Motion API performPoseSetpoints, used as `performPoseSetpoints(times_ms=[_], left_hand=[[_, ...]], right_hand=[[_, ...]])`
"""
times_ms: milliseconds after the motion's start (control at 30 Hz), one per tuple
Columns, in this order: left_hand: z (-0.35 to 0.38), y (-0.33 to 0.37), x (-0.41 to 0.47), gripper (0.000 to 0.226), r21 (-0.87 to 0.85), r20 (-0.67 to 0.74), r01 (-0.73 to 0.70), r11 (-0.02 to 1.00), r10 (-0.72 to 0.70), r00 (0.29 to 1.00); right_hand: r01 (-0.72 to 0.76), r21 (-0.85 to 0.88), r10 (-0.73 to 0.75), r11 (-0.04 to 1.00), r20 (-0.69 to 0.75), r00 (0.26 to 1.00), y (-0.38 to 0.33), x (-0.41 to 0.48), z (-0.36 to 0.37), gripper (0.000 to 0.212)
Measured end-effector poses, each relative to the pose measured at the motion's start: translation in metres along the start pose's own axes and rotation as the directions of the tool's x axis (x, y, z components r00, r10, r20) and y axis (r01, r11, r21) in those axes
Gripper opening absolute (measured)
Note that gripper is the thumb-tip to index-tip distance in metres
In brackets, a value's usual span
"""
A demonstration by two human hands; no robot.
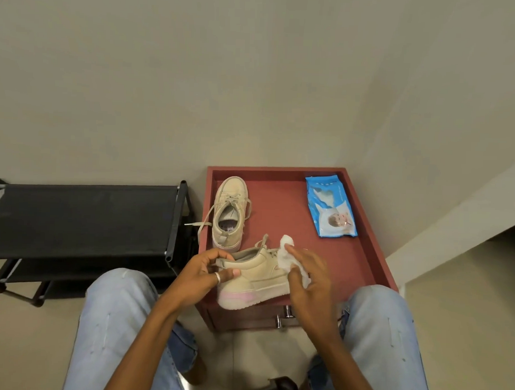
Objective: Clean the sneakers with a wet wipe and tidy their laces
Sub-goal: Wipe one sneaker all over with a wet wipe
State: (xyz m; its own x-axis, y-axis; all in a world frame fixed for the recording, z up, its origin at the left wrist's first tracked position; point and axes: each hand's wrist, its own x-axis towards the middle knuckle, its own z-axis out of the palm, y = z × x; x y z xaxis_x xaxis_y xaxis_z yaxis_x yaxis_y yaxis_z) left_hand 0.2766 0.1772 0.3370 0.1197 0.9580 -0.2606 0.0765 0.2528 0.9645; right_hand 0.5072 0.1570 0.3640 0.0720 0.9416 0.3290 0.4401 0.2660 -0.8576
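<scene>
Your left hand grips the heel of a beige sneaker held sideways, and your right hand holds a wet wipe against its upper, probably near the laces. The second sneaker and wipes pack sit behind on the red cabinet.

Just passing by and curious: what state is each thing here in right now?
Held sneaker: tipped sideways, gripped at the heel by the left hand.
Wet wipe: crumpled, pressed on that sneaker by the right hand.
Other sneaker: upright on the red table, laces loose.
Wipes pack: lying flat on the table.
</scene>
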Motion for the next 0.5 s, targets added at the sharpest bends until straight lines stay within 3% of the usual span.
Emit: performPoseSetpoints(times_ms=[67, 233, 500], left_hand=[[0.001, 0.0, 0.002, 0.02, -0.029, -0.025, 0.002, 1.0, -0.003, 1.0], [0.006, 0.004, 0.004, 0.02, -0.112, -0.083, 0.006, 0.994, -0.016, 0.996], [0.0, 0.005, 0.008, 0.022, -0.165, -0.06, 0.036, 0.986, -0.046, 0.997]], right_hand=[[0.122, -0.103, -0.116, 0.987, 0.067, 0.991, 0.004, -0.009, 0.011, 0.044], [0.283, -0.225, -0.224, 0.932, 0.253, 0.941, 0.005, -0.025, 0.041, 0.04], [0.317, -0.333, -0.225, 0.888, 0.286, 0.931, 0.006, -0.021, 0.052, 0.036]])
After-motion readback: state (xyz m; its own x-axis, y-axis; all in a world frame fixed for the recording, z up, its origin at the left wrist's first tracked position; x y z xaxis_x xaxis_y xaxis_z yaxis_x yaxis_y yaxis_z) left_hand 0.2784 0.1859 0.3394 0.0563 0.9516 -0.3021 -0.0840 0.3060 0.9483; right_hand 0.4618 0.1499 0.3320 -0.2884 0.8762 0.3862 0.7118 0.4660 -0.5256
